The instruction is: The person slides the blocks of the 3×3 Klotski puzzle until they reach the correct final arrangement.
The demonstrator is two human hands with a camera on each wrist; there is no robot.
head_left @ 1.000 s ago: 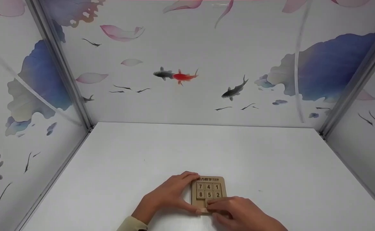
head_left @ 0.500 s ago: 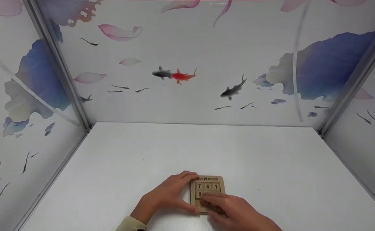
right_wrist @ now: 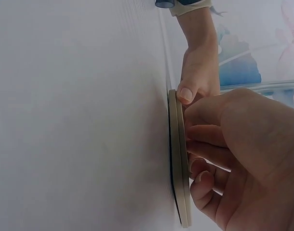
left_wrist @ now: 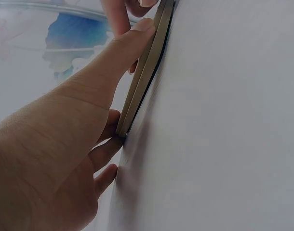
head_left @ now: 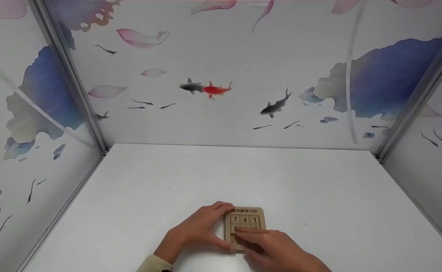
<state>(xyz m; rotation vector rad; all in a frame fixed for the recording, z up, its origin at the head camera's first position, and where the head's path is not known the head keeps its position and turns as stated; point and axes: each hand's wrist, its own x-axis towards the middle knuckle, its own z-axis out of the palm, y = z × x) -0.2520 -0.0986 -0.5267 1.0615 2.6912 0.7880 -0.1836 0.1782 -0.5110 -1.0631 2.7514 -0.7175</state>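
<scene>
A wooden number sliding puzzle lies flat on the white table in the head view. Its top row reads 7, 4, 1; an 8 shows below at the left, while the lower tiles are mostly covered. My left hand holds the board from the left, thumb at the near edge and fingers at the far left corner. Over the lower tiles lies my right hand, its extended fingers touching them near the 8. The board's edge appears side-on in the left wrist view, and the right wrist view shows both hands at it.
The white tabletop reaches back to a wall printed with fish, petals and blue leaves. Side walls with metal corner posts close in the left and right.
My right hand has shifted slightly left and away from me, from the bottom row toward the 8. It now covers the 5 and 2 more. The left hand stays in place.
</scene>
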